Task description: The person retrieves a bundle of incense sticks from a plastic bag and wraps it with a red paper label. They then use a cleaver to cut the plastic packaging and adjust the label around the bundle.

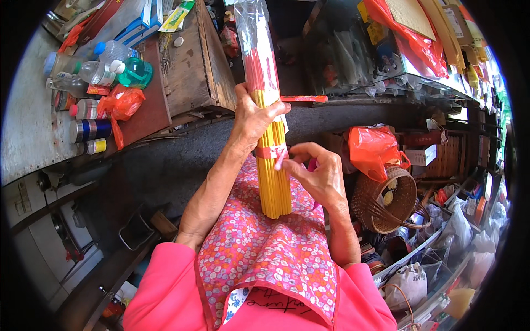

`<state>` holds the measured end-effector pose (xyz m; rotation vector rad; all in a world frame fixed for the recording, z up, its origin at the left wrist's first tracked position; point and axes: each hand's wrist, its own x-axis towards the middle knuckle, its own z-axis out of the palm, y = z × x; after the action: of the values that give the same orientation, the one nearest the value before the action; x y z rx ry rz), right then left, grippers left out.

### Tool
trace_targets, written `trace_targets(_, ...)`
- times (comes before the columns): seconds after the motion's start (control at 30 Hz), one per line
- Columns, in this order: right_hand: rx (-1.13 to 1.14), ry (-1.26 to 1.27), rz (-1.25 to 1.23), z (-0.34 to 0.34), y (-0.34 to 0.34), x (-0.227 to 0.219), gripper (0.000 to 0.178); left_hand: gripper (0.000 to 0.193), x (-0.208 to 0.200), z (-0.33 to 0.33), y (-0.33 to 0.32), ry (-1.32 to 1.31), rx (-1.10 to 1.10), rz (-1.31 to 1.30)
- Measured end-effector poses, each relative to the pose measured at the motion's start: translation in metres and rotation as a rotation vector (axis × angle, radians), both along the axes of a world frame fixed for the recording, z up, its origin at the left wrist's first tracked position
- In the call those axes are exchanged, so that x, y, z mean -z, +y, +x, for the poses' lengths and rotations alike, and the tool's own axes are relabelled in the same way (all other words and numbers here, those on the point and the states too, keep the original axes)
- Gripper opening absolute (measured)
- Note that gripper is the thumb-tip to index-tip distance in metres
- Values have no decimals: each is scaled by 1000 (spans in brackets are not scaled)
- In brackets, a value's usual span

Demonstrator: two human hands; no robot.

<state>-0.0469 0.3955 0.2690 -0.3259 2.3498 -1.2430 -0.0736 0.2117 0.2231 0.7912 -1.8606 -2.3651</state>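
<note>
A thick bundle of yellow incense sticks with red ends is upright in front of my apron. Clear plastic wrap covers its upper part and reaches past the red ends. My left hand is wrapped round the bundle at its middle, just below the red part. Lower down, a red paper band circles the sticks. Beside that band, my right hand has its fingers curled and pinches a short twisted pink string. More pink material shows behind its fingers, partly hidden.
Several bottles and an orange-red bag stand on the table at left. A wooden cabinet is ahead. To the right, a red plastic bag lies at a wicker basket. A glass counter is loaded with packages.
</note>
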Motion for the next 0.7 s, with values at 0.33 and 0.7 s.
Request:
trace_targets(0.33, 208, -405, -555, -13, 10, 24, 16, 72, 10, -2, 5, 65, 43, -17)
trace_targets(0.7, 250, -673, -583, -23, 27, 47, 13, 70, 12, -1, 6, 92, 74, 34)
